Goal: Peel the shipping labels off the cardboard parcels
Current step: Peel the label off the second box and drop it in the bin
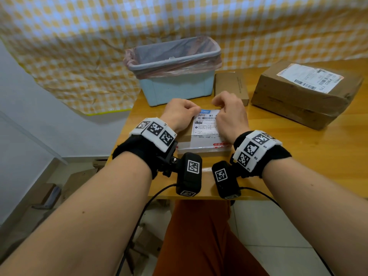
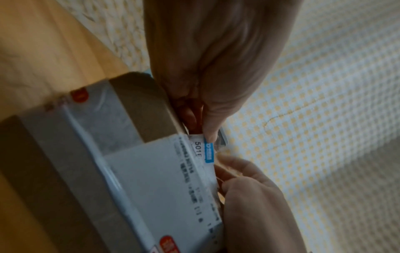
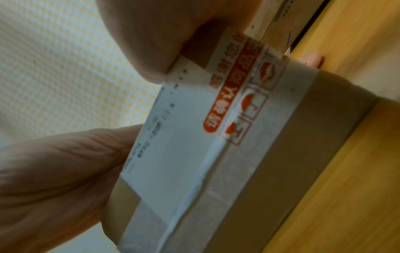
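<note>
At the bench's front edge, both hands, left hand (image 1: 179,113) and right hand (image 1: 231,114), pinch the shipping label (image 1: 207,126) far edge on a small cardboard parcel (image 1: 199,144), fingers clamped, starting the peel; next likely a steady pull toward the person.

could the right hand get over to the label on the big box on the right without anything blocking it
Probably yes. The big box sits to the right of the right hand, its label facing up and uncovered, with only bare table between them. The hand is busy at the near parcel's label, so it must let go first.

Both hands (image 1: 180,113) (image 1: 231,112) forward, fingers (image 2: 211,131) curled, pinching.
</note>
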